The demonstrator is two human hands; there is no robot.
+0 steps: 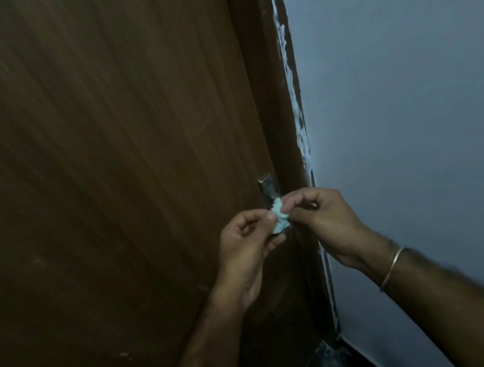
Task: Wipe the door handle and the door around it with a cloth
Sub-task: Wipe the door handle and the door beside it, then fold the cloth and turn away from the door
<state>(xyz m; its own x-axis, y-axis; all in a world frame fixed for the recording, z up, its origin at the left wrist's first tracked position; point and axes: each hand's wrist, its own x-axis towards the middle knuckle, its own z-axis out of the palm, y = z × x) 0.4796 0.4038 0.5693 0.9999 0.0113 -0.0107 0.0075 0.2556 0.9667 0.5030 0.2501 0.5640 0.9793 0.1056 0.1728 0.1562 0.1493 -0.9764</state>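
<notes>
The head view looks down along a dark brown wooden door (104,174) with streaky grain, shut against its brown frame (273,82). Right of the frame runs a blue-grey painted wall (411,91), and pale paint smears the seam where frame meets wall. Low on the door, near its right edge, sits the metal door handle (268,188) — only its upper plate shows, the lower part is hidden behind the hands and the cloth.

Both hands meet just in front of the handle. The left hand (247,243) comes up from below with fingers curled, its thumb and forefinger pinching the left side of a small, crumpled light-blue cloth (373,203). The right hand (323,217) reaches in from the right, fingers likewise curled, pinching the cloth's upper right edge. The cloth is bunched between the two hands — whether it touches the handle cannot be told. A thin metal bangle (392,267) circles the right wrist. At the bottom, a dark floor strip (328,361) shows below the frame.
</notes>
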